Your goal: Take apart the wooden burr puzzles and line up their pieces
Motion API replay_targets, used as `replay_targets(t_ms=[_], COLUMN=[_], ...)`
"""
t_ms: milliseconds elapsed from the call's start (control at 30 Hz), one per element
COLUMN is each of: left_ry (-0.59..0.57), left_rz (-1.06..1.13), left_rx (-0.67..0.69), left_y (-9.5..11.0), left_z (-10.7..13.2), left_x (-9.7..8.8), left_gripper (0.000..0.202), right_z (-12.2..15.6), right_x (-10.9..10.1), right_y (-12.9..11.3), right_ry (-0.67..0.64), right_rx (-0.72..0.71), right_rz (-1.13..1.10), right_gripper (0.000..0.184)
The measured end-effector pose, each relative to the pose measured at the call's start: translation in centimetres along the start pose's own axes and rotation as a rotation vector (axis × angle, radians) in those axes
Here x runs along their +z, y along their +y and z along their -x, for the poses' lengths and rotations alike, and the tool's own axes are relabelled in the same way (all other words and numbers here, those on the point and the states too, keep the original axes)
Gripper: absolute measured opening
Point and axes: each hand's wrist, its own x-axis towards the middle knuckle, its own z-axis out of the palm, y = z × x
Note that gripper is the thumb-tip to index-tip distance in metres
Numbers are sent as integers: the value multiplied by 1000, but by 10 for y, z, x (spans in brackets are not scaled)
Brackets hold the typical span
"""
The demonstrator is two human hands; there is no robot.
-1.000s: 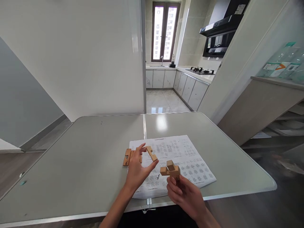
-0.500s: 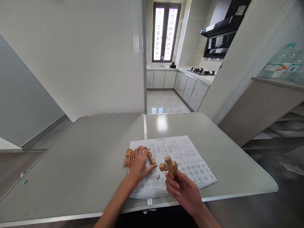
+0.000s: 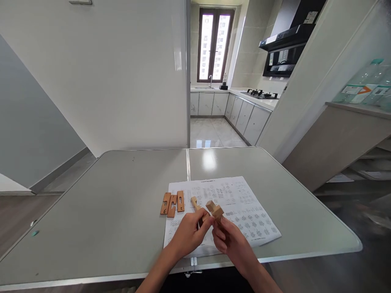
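Between the fingers of my left hand (image 3: pixel 192 232) is a notched light-wood puzzle piece (image 3: pixel 194 202), its upper end sticking out past the fingertips. My right hand (image 3: pixel 232 240) grips joined wooden puzzle pieces (image 3: pixel 214 208), which stand up above its thumb and fingers. Both hands are close together over the printed sheet (image 3: pixel 253 215), and their fingertips meet or nearly meet. Left of them lie three flat reddish-brown wooden pieces: one marked 3 (image 3: pixel 165 203), a notched one (image 3: pixel 172 206) and a slotted one marked 2 (image 3: pixel 181 201). Fingers hide the lower parts of the held pieces.
The grey folding table (image 3: pixel 122 219) has a metal seam (image 3: pixel 188 162) down its middle and a latch (image 3: pixel 192 273) at the front edge. A small green bit (image 3: pixel 35 233) lies near its left edge. Plastic bottles (image 3: pixel 363 83) stand on a shelf at right.
My left hand has moved right from beside the flat pieces, lifting the notched puzzle piece toward my right hand. The flat pieces are now uncovered. The joined pieces have tilted, and the view shifted slightly.
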Motion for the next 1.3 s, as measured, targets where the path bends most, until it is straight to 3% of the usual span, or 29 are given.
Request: replay_targets(t_ms=[100, 200, 367, 533, 667, 833, 1100, 1233, 1300], left_ry=[30, 166, 426, 404, 360, 296, 328, 342, 331], left_rz=[-43, -161, -666, -964, -1044, -1054, -974, -852, -787], left_rx=[13, 4, -43, -99, -146, -160, -70, -40, -88], left_y=[-3, -12, -40, -59, -63, -63, -67, -70, -72], left_z=[2, 4, 3, -9, -20, -20, -9, 10, 27], left_x=[1, 0, -16, -27, -25, -25, -26, -23, -21], left_gripper=[43, 44, 42, 42, 43, 47, 43, 38, 37], right_z=[-7, -19, -38, -57, -70, -75, -70, -62, -49], right_x=[-6, -22, -44, -31, -10, 1, -8, -15, -20], right_y=[3, 8, 4, -6, -5, 1, 2, 3, 5], right_ry=[142, 233, 261, 330, 330, 288, 244, 246, 219], right_rx=[-124, -175, -124, -108, -46, -23, -76, -108, -178], right_rz=[278, 545, 982, 1552, 1818, 1911, 1844, 1774, 1670], right_gripper=[42, 45, 42, 25, 21, 23, 16, 12, 13])
